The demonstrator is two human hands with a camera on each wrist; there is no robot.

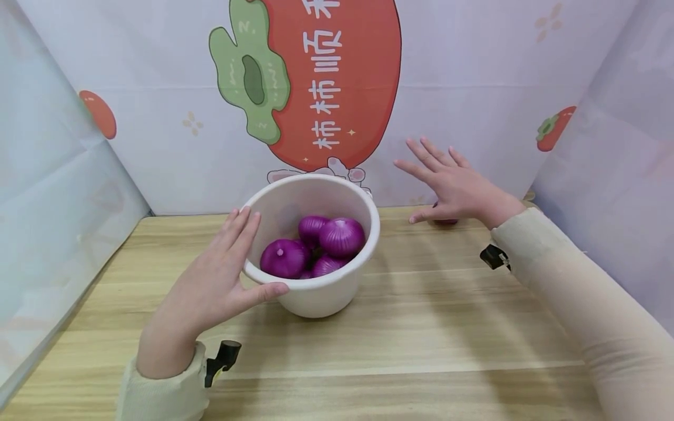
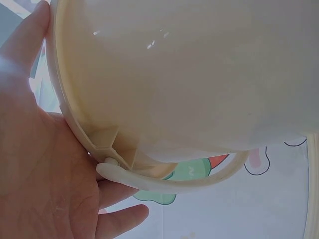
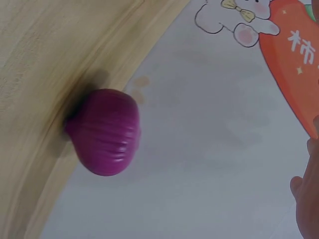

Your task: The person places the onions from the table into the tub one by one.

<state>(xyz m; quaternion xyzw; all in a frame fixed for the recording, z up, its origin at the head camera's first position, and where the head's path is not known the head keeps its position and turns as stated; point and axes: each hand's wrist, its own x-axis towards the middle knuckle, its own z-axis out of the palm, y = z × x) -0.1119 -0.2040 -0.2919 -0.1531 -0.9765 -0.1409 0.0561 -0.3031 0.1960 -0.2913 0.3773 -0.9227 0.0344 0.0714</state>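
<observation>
A white bucket (image 1: 321, 298) stands on the wooden table with several purple onions (image 1: 342, 237) in it. My left hand (image 1: 210, 283) rests against the bucket's left rim, its fingers straight and the thumb spread along the front. The left wrist view shows the palm beside the rim and a white handle (image 2: 184, 185) hanging from its pivot. My right hand (image 1: 455, 187) is spread and holds nothing, raised over a single onion (image 3: 107, 132) at the table's back edge. In the head view this hand hides most of that onion.
A white printed cloth (image 1: 463, 70) with a large red persimmon picture hangs behind the table (image 1: 421, 327). Similar cloth walls (image 1: 47, 175) close off the left and right sides. Bare wood lies in front of the bucket and to its right.
</observation>
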